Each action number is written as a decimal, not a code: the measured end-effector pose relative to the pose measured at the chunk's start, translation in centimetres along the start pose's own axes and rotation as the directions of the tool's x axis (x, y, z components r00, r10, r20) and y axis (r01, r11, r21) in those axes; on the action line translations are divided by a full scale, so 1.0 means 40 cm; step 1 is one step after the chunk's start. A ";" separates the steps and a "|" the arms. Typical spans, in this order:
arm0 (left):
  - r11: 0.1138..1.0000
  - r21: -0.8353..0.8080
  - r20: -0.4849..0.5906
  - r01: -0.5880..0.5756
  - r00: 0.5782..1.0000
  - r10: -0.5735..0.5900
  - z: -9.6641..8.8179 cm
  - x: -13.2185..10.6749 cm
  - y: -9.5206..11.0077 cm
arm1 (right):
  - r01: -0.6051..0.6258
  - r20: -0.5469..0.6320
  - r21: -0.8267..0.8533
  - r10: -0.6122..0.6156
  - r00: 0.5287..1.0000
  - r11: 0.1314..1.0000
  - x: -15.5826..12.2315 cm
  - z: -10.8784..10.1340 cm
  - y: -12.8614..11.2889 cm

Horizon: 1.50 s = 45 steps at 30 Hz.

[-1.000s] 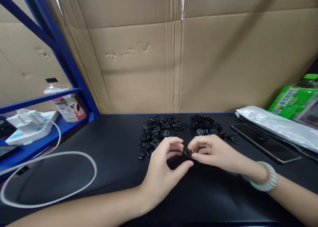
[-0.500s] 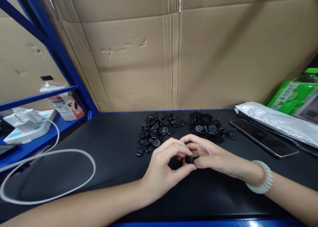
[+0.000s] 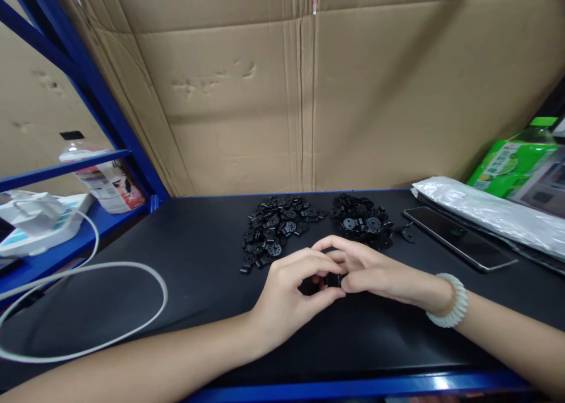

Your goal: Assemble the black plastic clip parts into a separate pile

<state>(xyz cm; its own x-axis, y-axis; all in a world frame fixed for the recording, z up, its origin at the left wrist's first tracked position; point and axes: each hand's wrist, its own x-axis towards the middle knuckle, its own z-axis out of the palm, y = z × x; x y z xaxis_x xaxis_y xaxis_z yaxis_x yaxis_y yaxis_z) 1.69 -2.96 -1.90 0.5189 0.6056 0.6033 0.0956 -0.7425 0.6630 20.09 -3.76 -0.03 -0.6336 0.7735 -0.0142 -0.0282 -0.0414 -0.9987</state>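
Both hands meet over the black table top (image 3: pixel 189 285). My left hand (image 3: pixel 291 297) and my right hand (image 3: pixel 371 273) pinch one small black plastic part (image 3: pixel 333 280) between thumbs and fingers, pressed together just above the surface. Behind them lie two heaps of the same black parts: a larger left pile (image 3: pixel 276 229) and a smaller right pile (image 3: pixel 362 222). A white coiled band (image 3: pixel 450 303) circles my right wrist.
A phone (image 3: pixel 459 238) lies flat at the right, with a clear plastic bag (image 3: pixel 489 215) and a green package (image 3: pixel 512 165) behind it. A white cable (image 3: pixel 110 267) loops at the left. On the blue shelf stand a bottle (image 3: pixel 103 176) and a white box (image 3: pixel 35 223). Cardboard (image 3: pixel 309 97) forms the back wall.
The fingers of both hands have drawn closer and pressed together on the black part, lower over the table. The camera has tipped slightly, showing the table's blue front edge.
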 end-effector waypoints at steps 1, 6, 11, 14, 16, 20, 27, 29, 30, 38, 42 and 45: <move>1.000 0.000 0.000 -0.003 1.000 0.003 0.000 0.001 0.001 | 0.003 0.004 -0.005 -0.003 1.000 1.000 0.001 -0.001 0.001; 0.999 0.012 0.003 -0.036 0.999 0.036 0.003 0.002 -0.001 | -0.002 0.002 -0.029 0.002 1.000 1.000 0.004 0.001 0.008; 0.990 0.040 0.061 -0.138 0.989 0.136 0.009 0.001 -0.012 | -0.029 0.063 -0.091 0.034 0.997 0.995 0.001 0.010 0.006; 0.986 0.055 0.070 -0.156 0.986 0.152 0.013 0.002 -0.012 | -0.014 0.053 -0.168 0.024 0.998 0.986 -0.002 0.018 -0.001; 0.990 0.052 0.066 -0.131 0.990 0.127 0.015 0.004 -0.009 | -0.045 0.019 -0.189 0.050 0.999 0.981 -0.001 0.023 -0.004; 1.000 0.006 0.034 -0.021 0.999 0.021 0.014 0.008 -0.004 | -0.078 -0.014 -0.064 0.077 0.997 0.995 0.005 0.024 0.011; 0.912 -0.371 -0.009 0.176 0.981 -0.193 0.003 0.020 -0.014 | 0.030 0.037 -0.146 -0.025 0.999 0.989 0.000 -0.020 -0.004; 0.911 -0.367 -0.011 0.190 0.978 -0.209 0.001 0.023 -0.018 | 0.103 0.044 -0.469 -0.094 0.995 0.877 -0.011 -0.035 -0.024; 0.918 -0.345 -0.017 0.196 0.976 -0.215 0.000 0.023 -0.019 | 0.128 0.045 -0.612 -0.127 0.991 0.781 -0.016 -0.043 -0.032; 0.939 -0.216 0.042 0.268 0.963 -0.265 -0.001 0.021 -0.023 | 0.027 -0.142 -0.952 -0.519 0.843 0.305 -0.032 -0.167 -0.059; 0.921 -0.155 0.123 0.357 0.932 -0.340 0.003 0.024 -0.031 | 0.014 -0.264 -0.876 -0.503 0.823 0.483 -0.052 -0.250 -0.061; 0.918 -0.141 0.151 0.369 0.925 -0.349 0.004 0.025 -0.035 | 0.031 -0.290 -0.833 -0.484 0.825 0.553 -0.058 -0.292 -0.052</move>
<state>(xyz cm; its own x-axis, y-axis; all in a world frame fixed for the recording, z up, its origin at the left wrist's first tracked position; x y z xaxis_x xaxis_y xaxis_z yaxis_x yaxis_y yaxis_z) 2.22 -1.37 -2.30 0.5752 0.7757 0.2598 0.1594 -0.4177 0.8945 30.64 1.94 1.53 -0.2850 0.8421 0.4579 0.6085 0.5281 -0.5923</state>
